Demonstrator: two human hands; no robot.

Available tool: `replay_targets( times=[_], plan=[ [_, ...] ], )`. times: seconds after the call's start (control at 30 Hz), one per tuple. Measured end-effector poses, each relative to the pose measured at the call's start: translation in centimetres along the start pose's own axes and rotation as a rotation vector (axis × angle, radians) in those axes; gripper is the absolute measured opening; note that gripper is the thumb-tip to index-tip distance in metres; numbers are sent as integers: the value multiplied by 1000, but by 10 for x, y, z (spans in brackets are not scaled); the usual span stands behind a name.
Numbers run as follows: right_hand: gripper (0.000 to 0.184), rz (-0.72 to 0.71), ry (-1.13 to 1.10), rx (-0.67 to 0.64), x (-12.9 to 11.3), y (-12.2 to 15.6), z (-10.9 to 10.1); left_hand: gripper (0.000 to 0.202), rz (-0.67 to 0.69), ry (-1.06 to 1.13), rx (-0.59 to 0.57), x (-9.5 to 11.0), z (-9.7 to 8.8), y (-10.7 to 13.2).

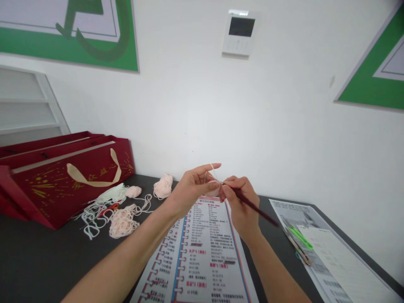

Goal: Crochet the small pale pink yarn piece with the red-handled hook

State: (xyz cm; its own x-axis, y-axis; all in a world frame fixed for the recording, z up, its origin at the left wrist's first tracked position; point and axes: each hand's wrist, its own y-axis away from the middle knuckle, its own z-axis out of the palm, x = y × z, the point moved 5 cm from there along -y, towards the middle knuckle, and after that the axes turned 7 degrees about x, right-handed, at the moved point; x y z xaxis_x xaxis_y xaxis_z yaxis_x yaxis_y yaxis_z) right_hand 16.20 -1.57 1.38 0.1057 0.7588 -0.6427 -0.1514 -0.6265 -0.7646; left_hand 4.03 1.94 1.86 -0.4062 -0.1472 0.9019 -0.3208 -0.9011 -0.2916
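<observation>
My left hand (192, 187) is raised above the table with a thin pale yarn strand (212, 170) looped over its extended index finger, the other fingers pinching the strand. My right hand (238, 202) is closed around a dark red crochet hook (257, 209), whose tip meets the yarn between the two hands. Both hands hover over a spiral-bound printed sheet (198, 252).
Pink yarn balls (163, 186) and loose tangles of pink and white yarn (121, 221) lie on the dark table (47, 256). A red gift bag (63, 176) lies at the left. Papers with a green tool (299, 237) are at the right. A white wall stands behind.
</observation>
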Motion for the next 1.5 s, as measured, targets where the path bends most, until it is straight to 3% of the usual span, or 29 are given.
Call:
replay_targets(
  times=[0.07, 0.13, 0.2, 0.37, 0.43, 0.6, 0.9, 1.13, 1.23, 1.33, 1.4, 1.5],
  plan=[
    [11, -294, 321, -1, -6, 6, -1, 48, -8, 25, 47, -3, 2, 0],
    [19, -525, 480, -4, -10, 12, -1, 46, -25, 54, 69, -4, 3, 0],
    [23, -569, 439, -12, -11, 13, -2, 42, -78, 112, 44, -3, 4, 1],
    [10, -43, -24, -67, -2, -1, -5, 37, -228, 221, -28, -2, -2, 0],
    [8, 49, -131, -99, -2, -3, -5, 37, -227, 220, -20, 0, -7, -2],
    [7, 64, -124, -128, -7, -5, -11, 35, -195, 198, -8, 4, -17, -5],
    [11, 91, -132, -221, -17, -10, -19, 36, -292, 183, -139, 6, -21, -5],
    [9, 265, -325, -264, -9, -14, -25, 33, -363, 117, -200, 4, -22, -3],
    [12, 406, -505, -229, -5, -17, -21, 28, -293, 64, -199, 3, -17, -2],
    [17, 547, -654, -153, -1, -16, -12, 25, -80, -13, -113, 8, -11, -2],
    [18, 580, -688, -98, 1, -14, -6, 25, 46, -32, -45, 11, -7, -1],
    [17, 537, -664, -27, 1, -12, -1, 26, 55, -11, -51, 7, -2, 0]
  ],
)
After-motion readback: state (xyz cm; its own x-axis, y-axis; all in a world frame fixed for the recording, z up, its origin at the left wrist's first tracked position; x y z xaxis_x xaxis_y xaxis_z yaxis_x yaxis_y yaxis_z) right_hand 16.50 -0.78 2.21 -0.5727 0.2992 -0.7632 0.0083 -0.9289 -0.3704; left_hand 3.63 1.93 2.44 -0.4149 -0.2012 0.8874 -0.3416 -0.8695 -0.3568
